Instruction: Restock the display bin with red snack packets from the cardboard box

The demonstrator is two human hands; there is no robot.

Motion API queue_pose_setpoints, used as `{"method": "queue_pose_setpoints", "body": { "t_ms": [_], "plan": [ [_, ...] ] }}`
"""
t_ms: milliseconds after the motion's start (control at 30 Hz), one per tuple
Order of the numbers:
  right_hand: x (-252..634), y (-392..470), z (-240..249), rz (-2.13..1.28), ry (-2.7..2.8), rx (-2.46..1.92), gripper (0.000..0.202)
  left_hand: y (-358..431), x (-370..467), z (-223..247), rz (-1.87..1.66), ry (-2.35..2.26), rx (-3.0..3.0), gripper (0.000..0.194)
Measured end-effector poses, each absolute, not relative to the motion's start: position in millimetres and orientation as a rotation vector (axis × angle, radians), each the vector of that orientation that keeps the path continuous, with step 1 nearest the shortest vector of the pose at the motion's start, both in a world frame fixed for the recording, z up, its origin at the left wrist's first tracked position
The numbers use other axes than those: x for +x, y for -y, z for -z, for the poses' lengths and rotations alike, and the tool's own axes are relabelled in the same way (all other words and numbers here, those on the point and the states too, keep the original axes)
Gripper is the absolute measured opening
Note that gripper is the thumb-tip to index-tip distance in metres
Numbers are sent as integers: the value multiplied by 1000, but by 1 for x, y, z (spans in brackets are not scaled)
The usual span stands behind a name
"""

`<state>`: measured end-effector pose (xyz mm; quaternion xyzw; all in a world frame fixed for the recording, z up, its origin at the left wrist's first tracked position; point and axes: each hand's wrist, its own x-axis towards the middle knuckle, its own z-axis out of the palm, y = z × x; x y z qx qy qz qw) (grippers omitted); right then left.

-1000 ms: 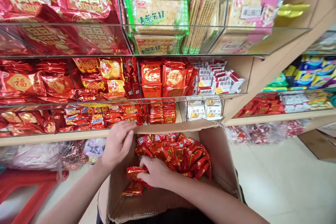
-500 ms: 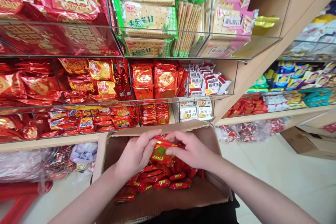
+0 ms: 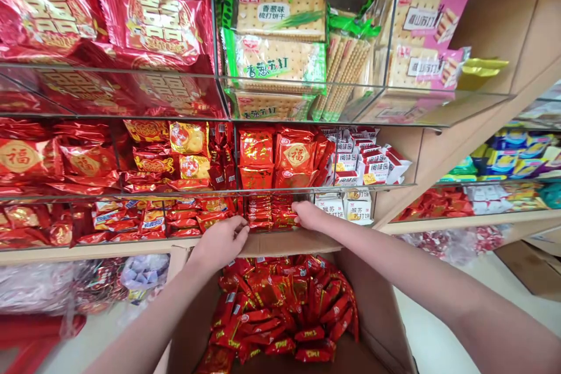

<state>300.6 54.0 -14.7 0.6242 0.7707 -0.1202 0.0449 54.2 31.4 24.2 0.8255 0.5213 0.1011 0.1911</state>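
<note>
My right hand point(image 3: 309, 215) reaches into the lower shelf compartment, its fingertips at the stacked small red packets point(image 3: 284, 210); whether it holds one is hidden. My left hand point(image 3: 225, 239) is at the same compartment's front left edge, fingers curved and a little apart, with nothing visible in them. Below both hands stands an open cardboard box point(image 3: 372, 304), partly filled with loose red packets point(image 3: 280, 310) with gold lettering.
Above are red packets with a gold emblem point(image 3: 297, 155) and green-edged cracker packs point(image 3: 280, 61). White packets point(image 3: 358, 208) lie right of my right hand. Clear dividers point(image 3: 388, 41) separate compartments. Another carton point(image 3: 530, 266) sits on the floor at right.
Both hands have moved up from the box to the low shelf, and the red packet between them is no longer visible there. The view has shifted, showing more of the box's contents.
</note>
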Motion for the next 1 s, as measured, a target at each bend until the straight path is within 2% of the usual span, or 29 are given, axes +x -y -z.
{"method": "queue_pose_setpoints", "body": {
  "t_ms": [167, 400, 567, 733, 867, 1000],
  "plan": [
    [289, -77, 37, 453, -2329, 1778, 19, -28, 53, -27, -301, -1500, 2319, 25],
    [291, -85, 57, 355, -2239, 1929, 32, -26, 52, -21, -368, -1529, 2447, 28],
    [287, -88, 58, 369, -2254, 1887, 28, -26, 51, -22, -344, -1552, 2443, 26],
    [286, -87, 57, 385, -2260, 1856, 36, -29, 51, -24, -284, -1571, 2400, 27],
    [288, -84, 51, 412, -2254, 1833, 42, -33, 51, -23, -165, -1502, 2355, 27],
    [290, -77, 37, 431, -2274, 1845, 38, -40, 50, -20, 6, -1368, 2322, 31]
  ]
}}
